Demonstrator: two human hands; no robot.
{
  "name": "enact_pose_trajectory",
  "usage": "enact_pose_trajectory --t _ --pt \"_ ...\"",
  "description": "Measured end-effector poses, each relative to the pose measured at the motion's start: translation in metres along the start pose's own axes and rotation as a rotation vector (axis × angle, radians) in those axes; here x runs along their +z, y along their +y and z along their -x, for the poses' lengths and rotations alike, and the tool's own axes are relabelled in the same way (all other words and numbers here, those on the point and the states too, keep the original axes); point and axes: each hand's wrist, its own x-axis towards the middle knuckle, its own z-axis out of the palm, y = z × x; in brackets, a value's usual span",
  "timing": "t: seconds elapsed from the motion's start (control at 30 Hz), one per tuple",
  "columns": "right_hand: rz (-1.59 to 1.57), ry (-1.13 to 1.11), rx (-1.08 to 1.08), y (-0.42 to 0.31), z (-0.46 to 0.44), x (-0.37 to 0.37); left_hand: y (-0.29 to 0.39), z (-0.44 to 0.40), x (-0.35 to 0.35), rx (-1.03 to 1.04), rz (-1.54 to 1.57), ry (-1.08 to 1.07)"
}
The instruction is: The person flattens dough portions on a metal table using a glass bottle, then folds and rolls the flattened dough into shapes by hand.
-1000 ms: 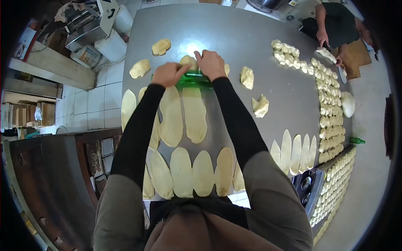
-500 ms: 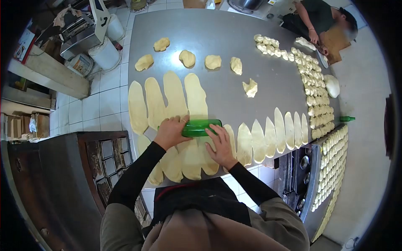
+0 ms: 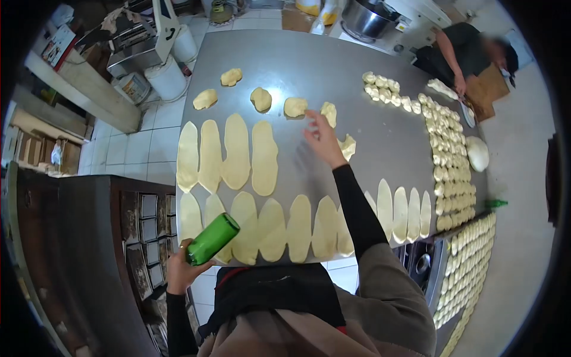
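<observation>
Head view: I see the left hand (image 3: 181,271) clamped on the green bottle (image 3: 214,238) above the desk's (image 3: 386,152) near edge; the right hand (image 3: 324,140), grip apart, beside a dough lump (image 3: 295,107), likely soft, best cupped underneath.

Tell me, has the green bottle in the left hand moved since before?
Yes. Against the metal table, the green bottle has come nearer and leftward, to the near left corner, in the left hand.

Two green bottles (image 3: 213,239), six scattered dough lumps (image 3: 260,99), four flattened dough strips (image 3: 236,152) in the far row
</observation>
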Motion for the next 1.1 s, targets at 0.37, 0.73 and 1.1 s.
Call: enact_pose_trajectory --t 0.37,0.73,1.1 --pt "0.751 -0.231 -0.302 0.058 -0.096 0.041 0.068 0.025 0.033 -0.216 0.078 0.106" --pt "-0.022 -0.037 0.214 -0.015 0.067 0.035 0.050 -0.085 0.023 0.053 0.376 -0.014" --pt "0.310 -0.078 0.169 -0.047 0.081 0.036 0.135 -0.198 0.060 0.368 0.904 0.044"
